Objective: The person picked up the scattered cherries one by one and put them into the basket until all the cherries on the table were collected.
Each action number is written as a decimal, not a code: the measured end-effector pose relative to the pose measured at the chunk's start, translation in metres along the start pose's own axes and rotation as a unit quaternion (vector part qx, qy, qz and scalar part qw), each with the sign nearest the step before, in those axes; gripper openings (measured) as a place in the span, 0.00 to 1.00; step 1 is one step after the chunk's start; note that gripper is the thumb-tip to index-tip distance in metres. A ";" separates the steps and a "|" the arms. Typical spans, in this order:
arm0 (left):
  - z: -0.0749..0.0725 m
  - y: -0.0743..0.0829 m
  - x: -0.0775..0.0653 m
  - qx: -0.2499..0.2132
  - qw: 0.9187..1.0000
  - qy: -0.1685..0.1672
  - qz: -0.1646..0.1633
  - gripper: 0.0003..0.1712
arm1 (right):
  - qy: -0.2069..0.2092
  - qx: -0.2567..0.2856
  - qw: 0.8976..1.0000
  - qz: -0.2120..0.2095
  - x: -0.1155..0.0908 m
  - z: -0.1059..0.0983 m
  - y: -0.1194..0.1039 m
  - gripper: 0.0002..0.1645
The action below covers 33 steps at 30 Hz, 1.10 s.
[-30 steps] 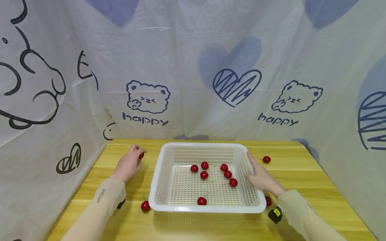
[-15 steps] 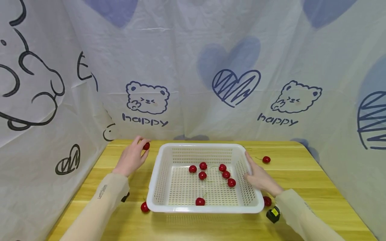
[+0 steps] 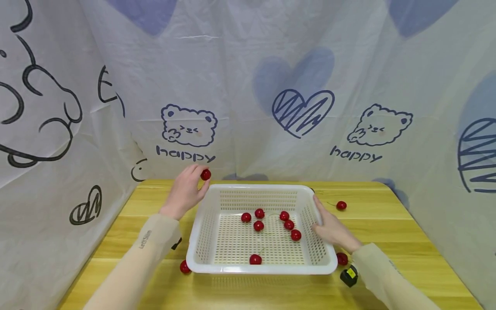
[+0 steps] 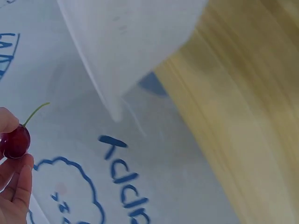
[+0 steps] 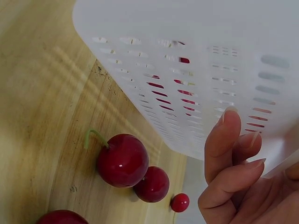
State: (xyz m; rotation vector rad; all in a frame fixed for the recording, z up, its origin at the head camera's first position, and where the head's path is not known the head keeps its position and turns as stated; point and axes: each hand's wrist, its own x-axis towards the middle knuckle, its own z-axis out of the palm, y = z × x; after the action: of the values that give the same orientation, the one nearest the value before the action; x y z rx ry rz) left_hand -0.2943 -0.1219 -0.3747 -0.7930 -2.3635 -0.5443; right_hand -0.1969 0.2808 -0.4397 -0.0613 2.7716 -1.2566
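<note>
My left hand (image 3: pixel 184 191) pinches a dark red cherry (image 3: pixel 206 174) between thumb and fingertips, raised by the far left corner of a white perforated plastic basket (image 3: pixel 259 270). In the left wrist view the same cherry (image 4: pixel 17 141) shows a green stem pointing up. Several cherries lie on the basket floor, among them one cherry (image 3: pixel 255 259) near the front wall. At the basket's right side my right hand (image 3: pixel 335 230) grips the wall, thumb over the rim. Its curled fingers (image 5: pixel 224 135) lie against the outside of the basket wall (image 5: pixel 187 23).
On the wooden table (image 3: pixel 403 258) other cherries lie outside the basket: a cherry (image 3: pixel 185 267) at front left, a cherry (image 3: pixel 342 258) under the right wrist, and a stemmed cherry (image 3: pixel 341 206) at far right. A printed white curtain (image 3: pixel 248 86) encloses the table's back and sides.
My left hand has lifted the cherry from the table's left side and carried it up and right to the basket's corner. The right hand keeps its grip; the basket appears slightly further left.
</note>
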 end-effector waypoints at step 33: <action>0.059 0.077 0.039 -0.055 0.992 -0.036 0.109 0.19 | 0.006 -0.019 1.000 0.000 -0.001 -0.001 -0.001 0.55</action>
State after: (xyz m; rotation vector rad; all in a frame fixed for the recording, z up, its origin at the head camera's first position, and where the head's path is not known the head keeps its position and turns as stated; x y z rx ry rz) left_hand -0.2935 -0.0176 -0.3792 -1.1218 -2.2885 -0.5647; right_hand -0.1961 0.2805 -0.4383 -0.0560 2.8069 -1.2080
